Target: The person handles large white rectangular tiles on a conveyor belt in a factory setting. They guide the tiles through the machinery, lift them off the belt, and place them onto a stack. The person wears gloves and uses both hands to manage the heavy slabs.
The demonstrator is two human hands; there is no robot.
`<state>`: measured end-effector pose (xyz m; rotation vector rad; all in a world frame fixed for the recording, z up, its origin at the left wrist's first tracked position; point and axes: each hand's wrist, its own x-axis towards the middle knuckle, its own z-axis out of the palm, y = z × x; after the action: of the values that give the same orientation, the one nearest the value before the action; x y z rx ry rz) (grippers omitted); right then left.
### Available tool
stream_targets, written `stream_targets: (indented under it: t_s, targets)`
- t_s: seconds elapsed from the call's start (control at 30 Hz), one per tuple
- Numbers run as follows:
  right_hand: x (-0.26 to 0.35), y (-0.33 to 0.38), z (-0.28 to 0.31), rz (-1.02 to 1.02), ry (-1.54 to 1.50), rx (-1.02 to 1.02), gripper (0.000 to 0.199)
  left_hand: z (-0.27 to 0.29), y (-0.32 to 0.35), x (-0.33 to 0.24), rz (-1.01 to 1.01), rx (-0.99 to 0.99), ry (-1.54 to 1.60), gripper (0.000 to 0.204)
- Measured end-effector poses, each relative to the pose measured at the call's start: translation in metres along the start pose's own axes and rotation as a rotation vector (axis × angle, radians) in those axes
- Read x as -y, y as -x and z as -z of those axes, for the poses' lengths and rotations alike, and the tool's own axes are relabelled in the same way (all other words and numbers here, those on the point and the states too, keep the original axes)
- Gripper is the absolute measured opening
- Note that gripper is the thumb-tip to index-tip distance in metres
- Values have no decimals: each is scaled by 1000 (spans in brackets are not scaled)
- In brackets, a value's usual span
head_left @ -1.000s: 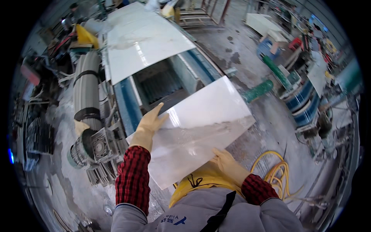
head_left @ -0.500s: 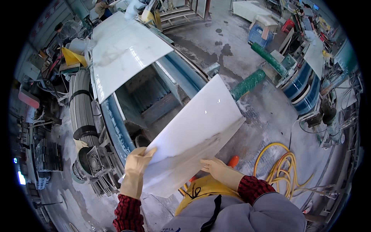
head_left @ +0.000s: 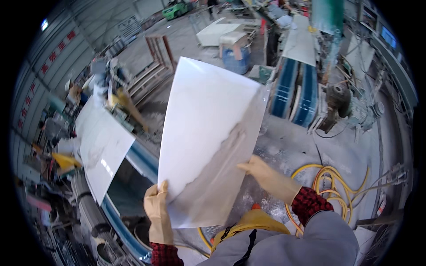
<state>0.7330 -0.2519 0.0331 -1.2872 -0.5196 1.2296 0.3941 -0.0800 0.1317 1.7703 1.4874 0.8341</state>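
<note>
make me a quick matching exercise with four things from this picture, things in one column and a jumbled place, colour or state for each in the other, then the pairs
Column one
1. slab
2. left hand
3. hose
4. right hand

Column two
A. gloved, at the slab's right edge
B. yellow, lying in loops on the floor
C. gloved, at the slab's left edge, near its lower end
D. white, with a grey-brown area toward its lower right

Right pairs: 1-D; 2-C; 3-B; 4-A
</note>
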Motion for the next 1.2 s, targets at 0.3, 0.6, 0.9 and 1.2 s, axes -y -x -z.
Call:
stream_targets:
  t_s: [0.3,0.6,0.9,1.2]
  targets:
    - [148,32,166,152,75,-555,30,-231,-26,-105,195,437,457,58]
    - [109,6,269,-3,-512,-824,44,-406,-55,-122,140,766,231,66]
    - [63,-97,405,-114,-455,-1125,59,-560,-138,-153,41,1030,175,57]
    - [40,-114,476,34,-547,-940,60,-621,-174,-224,-9,1106,6,59]
